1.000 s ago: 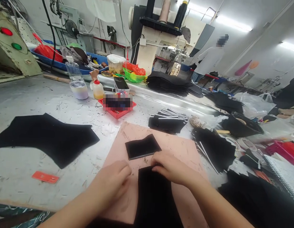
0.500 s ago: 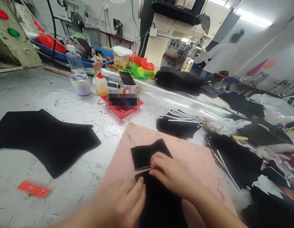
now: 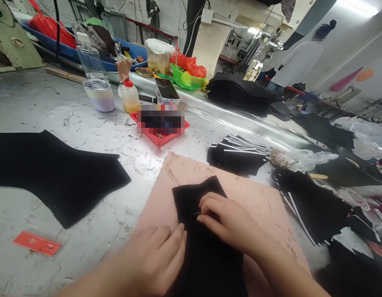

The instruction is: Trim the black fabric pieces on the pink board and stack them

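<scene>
On a pink board [image 3: 260,202] in front of me, a small black fabric piece [image 3: 188,198] lies against the top end of a longer black fabric piece [image 3: 214,268]. My left hand [image 3: 158,255] is closed, its fingertips at the left edge of the longer piece, near where the two meet. My right hand [image 3: 226,218] is also closed, thumb and forefinger pinching fabric along the joint. A short pale line shows there by the right fingertips; the rest of the joint is under that hand.
Left lies a large black cut piece [image 3: 61,177] above a red plate [image 3: 36,243]. Beyond the board are a red tray [image 3: 158,140], a glue bottle [image 3: 129,97] and white-edged black pieces [image 3: 237,156]. More black pieces [image 3: 314,206] crowd the right. A person [image 3: 297,62] stands behind.
The gap between the two black pieces has closed; the longer piece's top edge now meets the small one. Both hands have moved slightly upward. The view has tilted down a little.
</scene>
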{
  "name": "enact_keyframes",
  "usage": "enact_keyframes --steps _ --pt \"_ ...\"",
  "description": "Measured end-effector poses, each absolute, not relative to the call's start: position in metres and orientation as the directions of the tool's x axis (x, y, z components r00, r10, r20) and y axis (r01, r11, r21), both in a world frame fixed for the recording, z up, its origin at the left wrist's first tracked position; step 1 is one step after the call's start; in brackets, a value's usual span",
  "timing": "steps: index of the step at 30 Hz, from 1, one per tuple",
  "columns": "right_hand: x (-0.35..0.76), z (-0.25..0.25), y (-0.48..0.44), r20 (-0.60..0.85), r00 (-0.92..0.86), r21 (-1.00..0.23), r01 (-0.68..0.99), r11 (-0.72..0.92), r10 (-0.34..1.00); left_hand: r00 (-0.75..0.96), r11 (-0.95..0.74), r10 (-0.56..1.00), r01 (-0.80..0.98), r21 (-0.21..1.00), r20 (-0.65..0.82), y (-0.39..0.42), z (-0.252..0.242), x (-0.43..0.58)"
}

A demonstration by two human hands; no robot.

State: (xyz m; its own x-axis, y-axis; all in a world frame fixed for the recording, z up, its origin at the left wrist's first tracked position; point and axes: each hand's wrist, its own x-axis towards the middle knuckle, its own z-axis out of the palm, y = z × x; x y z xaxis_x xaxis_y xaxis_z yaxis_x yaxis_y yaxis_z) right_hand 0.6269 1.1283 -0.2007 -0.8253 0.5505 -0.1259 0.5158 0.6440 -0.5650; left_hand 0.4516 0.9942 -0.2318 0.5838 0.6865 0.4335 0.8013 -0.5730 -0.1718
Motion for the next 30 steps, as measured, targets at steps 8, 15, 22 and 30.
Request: enact_keyframes --steps 8,15,22,30 --pt "0.628 -0.206 1.128 -0.075 -0.855 -0.53 0.471 0.706 0.514 0.517 -0.511 0.711 0.845 -0.155 0.477 0.994 -0.237 0.456" --pt "0.63 -0.208 1.13 -0.05 -0.858 -0.516 0.46 0.723 0.511 0.497 -0.508 0.781 0.858 -0.077 0.378 0.996 -0.231 0.455" --pt "0.627 -0.209 1.129 -0.03 -0.859 -0.497 0.457 0.738 0.511 0.504 -0.512 0.743 0.852 -0.111 0.441 1.0 -0.241 0.456" --pt "0.641 -0.206 1.136 -0.047 -0.822 -0.409 0.534 0.74 0.567 0.486 -0.459 0.754 0.871 -0.174 0.441 1.008 -0.244 0.464"
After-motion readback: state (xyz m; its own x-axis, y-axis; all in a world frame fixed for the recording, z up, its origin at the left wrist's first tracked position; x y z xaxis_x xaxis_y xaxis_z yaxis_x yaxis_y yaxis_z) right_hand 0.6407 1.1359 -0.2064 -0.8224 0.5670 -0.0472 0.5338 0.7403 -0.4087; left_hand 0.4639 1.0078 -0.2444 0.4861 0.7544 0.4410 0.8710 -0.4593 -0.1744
